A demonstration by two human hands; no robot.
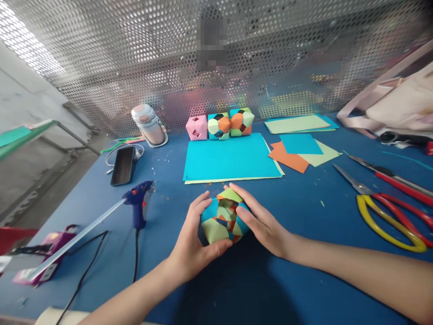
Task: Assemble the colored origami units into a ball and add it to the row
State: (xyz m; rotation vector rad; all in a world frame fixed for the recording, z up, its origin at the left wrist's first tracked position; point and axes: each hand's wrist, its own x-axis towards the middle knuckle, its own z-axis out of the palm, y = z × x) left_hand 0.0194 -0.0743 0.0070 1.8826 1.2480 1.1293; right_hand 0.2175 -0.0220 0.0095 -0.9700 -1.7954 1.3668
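A folded paper ball (216, 231) in light green, blue and orange is held between both hands just above the blue table or resting on it; I cannot tell which. Its side facing me shows an opening with folded flaps inside. My left hand (194, 239) wraps its left side, the thumb along the lower front edge. On the other side, my right hand (262, 221) presses with its fingers over the top and right. Beyond the hands lies a stack of blue paper sheets (230, 158). Behind that stand a pink paper ball (196, 127) and two multicoloured paper balls (218, 126).
At left are a blue glue gun (138, 203) with a long glue stick, a purple power strip (50, 253), a phone (122, 166) and a bottle (149, 124). On the right lie scissors (389, 216), a red-handled tool (399, 180) and small paper squares (301, 143). A perforated metal panel (152, 54) closes the back.
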